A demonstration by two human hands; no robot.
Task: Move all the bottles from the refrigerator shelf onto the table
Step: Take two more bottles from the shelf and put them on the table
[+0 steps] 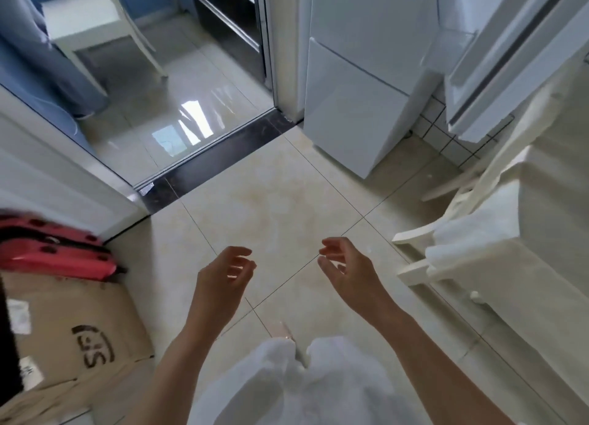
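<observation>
Left hand (224, 270) and right hand (345, 266) are hovering lower centre above the floor (280, 201), fingers loosely curled, holding nothing. Refrigerator (357, 99) is standing upper right, door (497, 58) open; no bottles are showing.

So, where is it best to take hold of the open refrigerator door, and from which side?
Probably the door's free lower edge, with the right hand reaching up from below: it swings out at upper right, nothing blocks that edge, and no handle is visible.
</observation>
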